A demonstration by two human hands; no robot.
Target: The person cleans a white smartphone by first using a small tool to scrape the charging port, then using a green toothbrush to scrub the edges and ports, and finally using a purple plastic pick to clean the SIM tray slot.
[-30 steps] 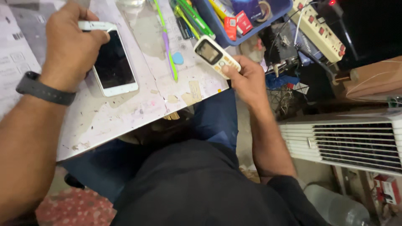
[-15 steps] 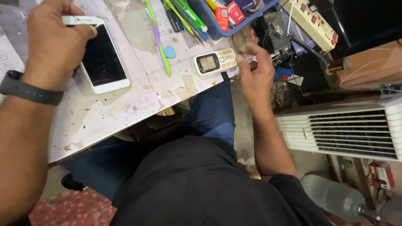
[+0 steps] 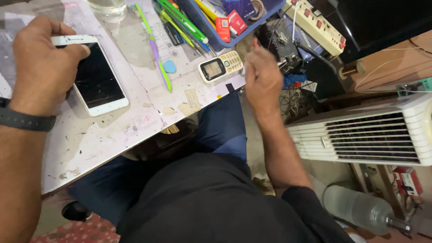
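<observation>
My left hand point(image 3: 45, 67) rests on the top end of a white smartphone point(image 3: 96, 81) with a dark screen, fingers curled over its upper edge, a black band on the wrist. A small white keypad phone point(image 3: 219, 67) lies near the table's right edge. Just to its right hovers my right hand point(image 3: 263, 76), fingers loosely curled, holding nothing that I can see.
A worn white worktable point(image 3: 90, 139) carries a green-and-purple tool point(image 3: 157, 58), a blue pick point(image 3: 169, 66) and a blue tray point(image 3: 211, 38) of tools. A power strip point(image 3: 317, 24), tangled wires and a white air cooler point(image 3: 364, 135) stand to the right. A plastic bottle point(image 3: 360, 209) lies on the floor.
My right hand held the keypad phone a second ago, set it down on the table's right edge, then drew back to the right. The left hand stayed on the smartphone.
</observation>
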